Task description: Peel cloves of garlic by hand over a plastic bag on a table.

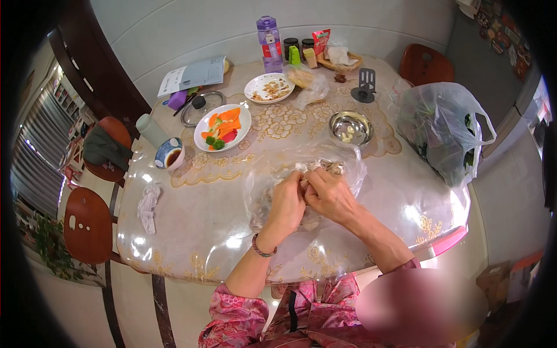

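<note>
My left hand (pixel 288 201) and my right hand (pixel 330 191) meet over a clear plastic bag (pixel 256 174) at the middle of the table. Their fingertips pinch a small item between them, mostly hidden; it may be a garlic piece. Brownish, papery pieces that look like garlic bulbs or skins (pixel 333 168) lie in the bag, just beyond the fingers. Past the bag, a steel bowl (pixel 337 135) holds several pale peeled cloves (pixel 348 135).
Beyond lie a plate of cut vegetables (pixel 203 140), a plate with food scraps (pixel 251 95), a glass lid (pixel 211 104) and a purple bottle (pixel 273 65). A sauce bowl (pixel 179 162) and crumpled tissue (pixel 149 209) are left; a filled plastic bag (pixel 444 126) stands right.
</note>
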{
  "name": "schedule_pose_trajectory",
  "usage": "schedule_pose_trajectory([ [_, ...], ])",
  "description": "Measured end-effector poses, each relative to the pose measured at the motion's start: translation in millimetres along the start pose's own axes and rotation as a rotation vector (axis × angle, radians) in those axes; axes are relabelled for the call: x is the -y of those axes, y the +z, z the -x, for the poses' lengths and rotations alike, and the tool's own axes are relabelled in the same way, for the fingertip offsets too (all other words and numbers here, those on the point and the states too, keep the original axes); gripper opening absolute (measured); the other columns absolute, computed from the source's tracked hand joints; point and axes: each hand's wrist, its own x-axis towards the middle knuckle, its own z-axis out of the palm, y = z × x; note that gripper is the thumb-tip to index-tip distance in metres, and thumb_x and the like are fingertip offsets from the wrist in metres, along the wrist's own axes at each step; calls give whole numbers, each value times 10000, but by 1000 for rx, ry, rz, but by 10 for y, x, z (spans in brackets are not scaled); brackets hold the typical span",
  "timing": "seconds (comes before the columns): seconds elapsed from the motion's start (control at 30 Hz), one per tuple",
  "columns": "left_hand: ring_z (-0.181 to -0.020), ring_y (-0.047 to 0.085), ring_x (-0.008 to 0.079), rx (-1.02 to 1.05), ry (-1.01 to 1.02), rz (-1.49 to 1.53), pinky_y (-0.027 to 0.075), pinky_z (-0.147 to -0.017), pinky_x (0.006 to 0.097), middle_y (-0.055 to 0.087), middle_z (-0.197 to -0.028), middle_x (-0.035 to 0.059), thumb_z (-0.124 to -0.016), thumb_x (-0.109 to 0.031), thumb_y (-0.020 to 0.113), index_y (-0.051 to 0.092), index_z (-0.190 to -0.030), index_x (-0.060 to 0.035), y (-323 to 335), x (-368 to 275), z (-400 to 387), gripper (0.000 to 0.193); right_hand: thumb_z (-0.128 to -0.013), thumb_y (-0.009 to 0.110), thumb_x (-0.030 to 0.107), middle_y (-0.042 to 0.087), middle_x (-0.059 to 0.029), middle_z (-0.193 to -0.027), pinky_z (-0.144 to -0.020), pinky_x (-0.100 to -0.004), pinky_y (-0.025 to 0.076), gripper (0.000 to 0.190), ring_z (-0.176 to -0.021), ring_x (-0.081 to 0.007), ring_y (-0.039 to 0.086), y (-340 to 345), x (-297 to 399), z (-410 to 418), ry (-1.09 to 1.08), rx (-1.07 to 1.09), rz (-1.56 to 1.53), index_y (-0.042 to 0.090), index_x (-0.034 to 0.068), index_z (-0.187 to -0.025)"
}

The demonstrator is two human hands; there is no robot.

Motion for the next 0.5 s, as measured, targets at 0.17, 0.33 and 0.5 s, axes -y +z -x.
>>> schedule_pose_trajectory([
  [0.17, -621, 549, 284, 61, -26, 7, 444, -602, 349, 568, -715, 192, -821, 37, 489, 550, -924, 21, -23, 101, -1, 121, -729, 603, 10, 550, -126, -778, -543, -387, 493, 145, -625, -314, 582, -11, -26, -2, -9, 12, -42, 545, 20, -862],
  [0.33, -594, 535, 228, 81, -115, 184, 437, -574, 335, 557, -696, 174, -897, -28, 478, 555, -950, 21, -21, 93, -31, 106, -708, 629, 8, 546, -128, -774, -544, -372, 479, 202, -616, -288, 572, -101, 24, -59, 168, 36, -241, 556, 4, -896],
  [0.5, -649, 570, 350, -14, -37, -9, 440, -596, 380, 578, -729, 212, -945, -116, 437, 517, -903, 21, 30, 42, -9, 164, -712, 634, 21, 544, -155, -842, -550, -379, 475, 255, -654, -320, 567, -49, 67, -50, 221, 1, -248, 552, 1, -953],
])
